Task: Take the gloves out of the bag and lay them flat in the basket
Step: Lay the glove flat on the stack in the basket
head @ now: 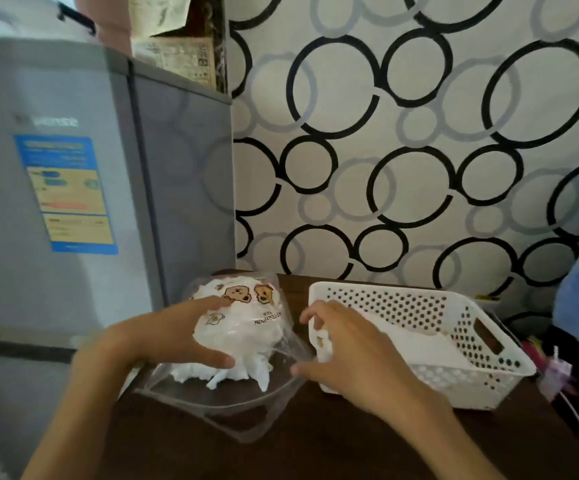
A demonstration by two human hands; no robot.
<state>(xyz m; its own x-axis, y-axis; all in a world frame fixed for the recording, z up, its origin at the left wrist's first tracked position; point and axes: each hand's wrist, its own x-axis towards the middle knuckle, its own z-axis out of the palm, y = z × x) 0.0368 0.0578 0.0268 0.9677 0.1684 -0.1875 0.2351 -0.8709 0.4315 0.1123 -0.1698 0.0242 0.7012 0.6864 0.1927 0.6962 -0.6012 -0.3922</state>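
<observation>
One clear plastic bag (pixel 232 344) printed with cartoon bears is seen lying on the dark bench (pixel 315 441) near its left edge, and it is filled with a bunched mass of white gloves (pixel 243 337); single gloves cannot be counted. One white perforated basket (pixel 419 341) is set just beside the bag toward the right edge of the bench, tilted, with a white sheet-like layer seen inside it. The left hand (pixel 170 334) is laid over the bag's left side, its fingers (pixel 211 301) spread wide and curved around the bulge, thumb pressed below. The right hand (pixel 346 351) is held between bag and basket, its fingers loosely curled; whether the bag's film is pinched by them cannot be told. Two hands are counted.
</observation>
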